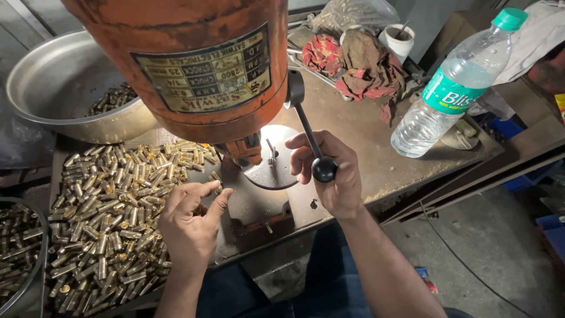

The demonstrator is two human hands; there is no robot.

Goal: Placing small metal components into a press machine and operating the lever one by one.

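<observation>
My right hand [332, 174] grips the black knob of the feed lever [312, 141] on an orange bench drill [200, 65]. My left hand [191, 221] hovers just left of the drill's round table [288, 171], pinching a small brass tube [218, 189] between thumb and fingertips. A drill bit [271, 150] points down over the round table. A big heap of brass tubes [112, 206] covers the bench to the left of my left hand.
A large steel bowl [41, 88] with several brass tubes sits at the back left, another bowl [23, 253] at the left edge. A plastic water bottle [456, 88], red rags [359, 62] and a white cup [397, 38] stand at the back right.
</observation>
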